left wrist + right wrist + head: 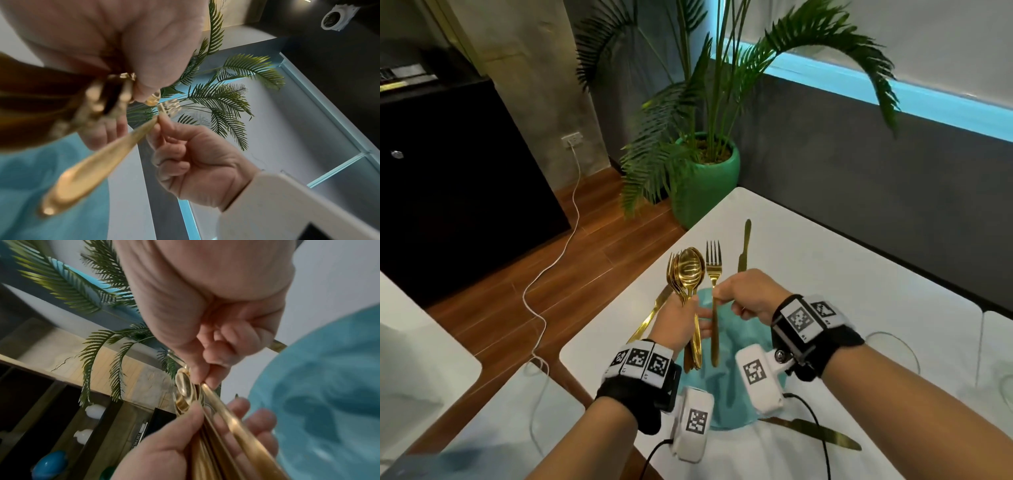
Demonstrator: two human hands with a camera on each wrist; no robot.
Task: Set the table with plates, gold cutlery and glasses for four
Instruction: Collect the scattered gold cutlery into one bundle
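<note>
My left hand [679, 317] grips a bundle of gold spoons and forks [688, 274] upright above a blue plate [736, 394] on the white table [842, 274]. My right hand [743, 294] pinches a single gold fork [714, 308] by its neck, tines up, just right of the bundle. In the left wrist view the fork's handle [98, 164] points toward the camera, pinched by the right hand [197, 162]. The right wrist view shows the bundle [216, 434] in the left hand [180, 443]. Gold knives lie left [650, 317], far [744, 245] and near right [815, 433] of the plate.
A potted palm [705, 178] stands beyond the table's far corner. A black cabinet [458, 192] is at the left, with a white cable [551, 260] across the wooden floor. A clear glass [893, 346] sits at the right, and chairs [493, 421] stand near the left.
</note>
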